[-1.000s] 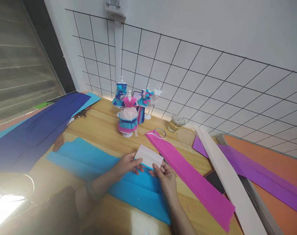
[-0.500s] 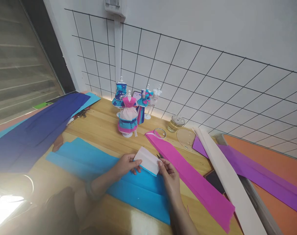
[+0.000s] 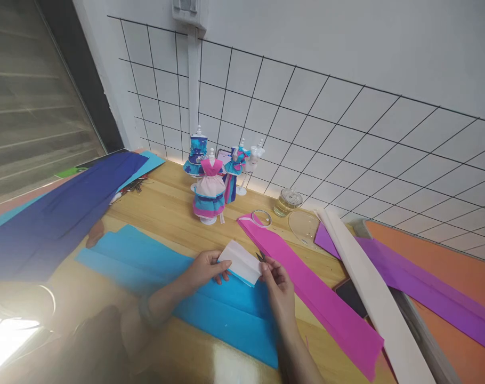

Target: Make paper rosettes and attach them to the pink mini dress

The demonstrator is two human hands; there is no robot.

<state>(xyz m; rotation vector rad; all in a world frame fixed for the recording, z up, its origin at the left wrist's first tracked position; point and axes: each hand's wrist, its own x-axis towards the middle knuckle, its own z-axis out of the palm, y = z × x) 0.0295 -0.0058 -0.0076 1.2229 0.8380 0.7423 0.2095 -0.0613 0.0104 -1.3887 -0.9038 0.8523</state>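
My left hand [image 3: 206, 268] pinches a small white piece of crepe paper [image 3: 239, 260] by its left side, thumb on top and fingers beneath. A blue layer shows under its lower edge. At the paper's right corner is my right hand [image 3: 280, 282], closed, with the dark pointed blades of small scissors [image 3: 260, 256] sticking out past the fingers. Their handles are hidden in the palm. Below both hands a long blue crepe paper sheet [image 3: 226, 320] lies on the wooden table. To the right runs a magenta crepe paper strip [image 3: 326, 304].
Small dress forms in paper dresses [image 3: 209, 184] stand at the back. Near them are a lidded glass jar [image 3: 288, 201] and a ring of tape [image 3: 261, 217]. White [image 3: 378, 288] and purple strips [image 3: 418, 288] lie right; dark blue paper [image 3: 66, 208] lies left.
My right thumb has shifted slightly right to the paper's edge, and more of the scissor blades shows. My left hand keeps its hold on the paper.
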